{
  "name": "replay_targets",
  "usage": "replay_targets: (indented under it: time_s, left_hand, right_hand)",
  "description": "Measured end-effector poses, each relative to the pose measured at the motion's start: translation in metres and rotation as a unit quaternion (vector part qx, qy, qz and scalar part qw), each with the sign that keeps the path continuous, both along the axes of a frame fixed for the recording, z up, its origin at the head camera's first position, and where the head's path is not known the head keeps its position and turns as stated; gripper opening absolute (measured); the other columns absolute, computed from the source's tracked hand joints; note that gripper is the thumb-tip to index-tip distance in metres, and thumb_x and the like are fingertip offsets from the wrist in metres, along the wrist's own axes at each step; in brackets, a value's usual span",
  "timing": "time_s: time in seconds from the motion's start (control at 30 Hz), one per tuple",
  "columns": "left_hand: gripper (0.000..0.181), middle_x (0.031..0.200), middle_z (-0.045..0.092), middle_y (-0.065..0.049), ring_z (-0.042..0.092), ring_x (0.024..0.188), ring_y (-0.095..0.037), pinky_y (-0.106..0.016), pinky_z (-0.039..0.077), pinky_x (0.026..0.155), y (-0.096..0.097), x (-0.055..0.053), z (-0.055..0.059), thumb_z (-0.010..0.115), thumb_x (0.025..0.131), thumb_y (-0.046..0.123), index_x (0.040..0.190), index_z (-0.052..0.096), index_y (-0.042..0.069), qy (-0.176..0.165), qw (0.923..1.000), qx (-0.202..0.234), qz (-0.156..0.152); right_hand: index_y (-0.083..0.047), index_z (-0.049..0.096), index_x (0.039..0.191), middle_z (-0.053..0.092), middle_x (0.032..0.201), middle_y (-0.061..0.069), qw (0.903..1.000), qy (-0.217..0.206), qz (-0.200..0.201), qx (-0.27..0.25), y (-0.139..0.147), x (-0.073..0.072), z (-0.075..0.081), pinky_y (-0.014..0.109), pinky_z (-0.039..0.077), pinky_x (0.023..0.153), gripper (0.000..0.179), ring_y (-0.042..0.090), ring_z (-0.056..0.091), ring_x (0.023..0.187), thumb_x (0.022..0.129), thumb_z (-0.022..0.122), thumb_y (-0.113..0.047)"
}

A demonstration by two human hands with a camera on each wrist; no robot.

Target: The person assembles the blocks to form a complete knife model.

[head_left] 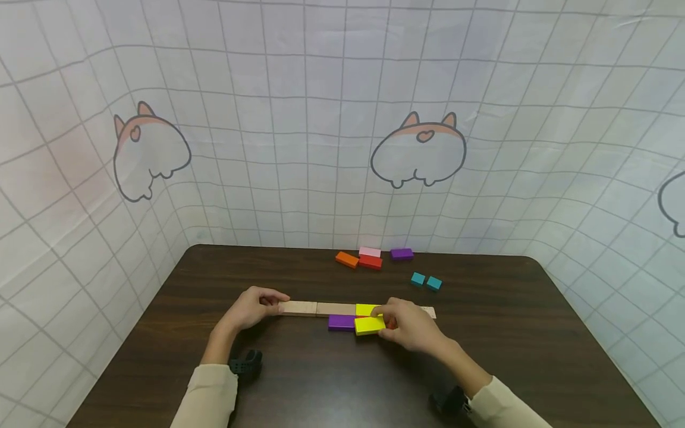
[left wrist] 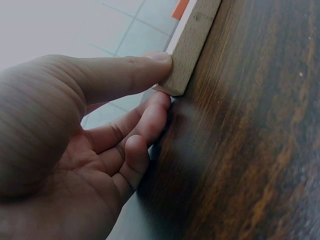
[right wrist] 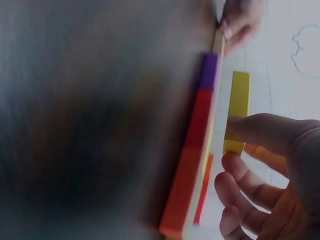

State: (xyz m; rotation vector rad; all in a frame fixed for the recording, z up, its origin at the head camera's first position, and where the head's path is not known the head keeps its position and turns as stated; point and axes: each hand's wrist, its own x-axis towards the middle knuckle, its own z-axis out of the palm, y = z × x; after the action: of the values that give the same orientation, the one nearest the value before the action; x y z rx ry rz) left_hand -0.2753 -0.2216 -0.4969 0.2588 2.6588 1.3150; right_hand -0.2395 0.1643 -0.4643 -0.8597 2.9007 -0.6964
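My right hand [head_left: 412,324] pinches a yellow block [right wrist: 240,95] between thumb and fingers, raised over a front row of blocks. In the right wrist view that row runs purple [right wrist: 209,70], red [right wrist: 200,117] and orange [right wrist: 181,192]. Behind it lies a back row with plain wooden blocks [head_left: 298,308] and another yellow block [head_left: 367,310]; part of this row is hidden by the right hand. At the back row's left end, my left hand [head_left: 251,308] holds the end wooden block [left wrist: 192,50], its thumb against the near side.
Toward the table's far edge lie an orange block [head_left: 347,259], a pink block [head_left: 370,252], a red block [head_left: 370,262] and a purple block [head_left: 402,254]. Two small teal blocks [head_left: 418,279] sit nearer, on the right. A gridded cloth [head_left: 321,202] hangs around the dark table [head_left: 299,380].
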Motion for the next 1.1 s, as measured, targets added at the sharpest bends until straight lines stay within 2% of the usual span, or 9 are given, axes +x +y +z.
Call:
replay_targets:
  time_s: [0.13,0.3,0.6,0.83,1.1]
  left_hand:
    - [0.022,0.095,0.067,-0.004,0.055,0.081,-0.018,-0.034,0.047,0.075,-0.001,0.0,0.0,0.074,0.094,0.013,0.116,0.079,0.013,-0.002,1.0,0.001,0.0]
    - [0.023,0.096,0.067,-0.004,0.055,0.082,-0.019,-0.034,0.047,0.074,-0.002,0.0,0.0,0.074,0.094,0.013,0.117,0.078,0.012,0.003,1.0,-0.001,-0.005]
    - [0.022,0.097,0.067,-0.005,0.055,0.082,-0.018,-0.033,0.047,0.074,0.0,0.0,0.001,0.074,0.094,0.013,0.116,0.078,0.012,-0.002,1.0,-0.003,0.002]
    - [0.021,0.096,0.067,-0.005,0.055,0.082,-0.019,-0.033,0.047,0.075,0.0,-0.001,-0.002,0.075,0.093,0.013,0.114,0.079,0.013,-0.002,1.0,-0.003,0.004]
    - [0.021,0.096,0.067,-0.005,0.055,0.082,-0.019,-0.033,0.047,0.074,-0.001,0.0,-0.002,0.075,0.094,0.012,0.114,0.079,0.013,-0.008,1.0,0.001,0.006]
  right_hand:
    - [-0.016,0.076,0.112,0.055,0.081,-0.005,0.9996,0.007,0.015,0.024,-0.012,0.007,-0.005,0.024,0.039,0.06,0.028,0.008,0.047,0.07,0.085,0.081,-0.016]
    - [-0.018,0.076,0.109,0.057,0.081,-0.006,0.9995,-0.002,0.017,0.027,-0.021,0.013,-0.01,0.025,0.041,0.062,0.026,0.008,0.048,0.073,0.084,0.082,-0.015]
    - [-0.017,0.077,0.106,0.059,0.078,-0.007,0.9995,-0.026,0.007,0.013,-0.029,0.019,-0.013,0.024,0.041,0.062,0.026,0.007,0.048,0.073,0.082,0.084,-0.014]
    - [-0.018,0.077,0.11,0.062,0.077,-0.012,0.9976,-0.068,0.003,-0.01,-0.025,0.021,-0.013,0.023,0.044,0.062,0.027,0.004,0.051,0.069,0.084,0.083,-0.017]
    - [-0.018,0.078,0.107,0.066,0.077,-0.012,0.9962,-0.073,0.017,-0.045,-0.021,0.02,-0.016,0.022,0.046,0.062,0.02,0.001,0.053,0.066,0.088,0.081,-0.015]
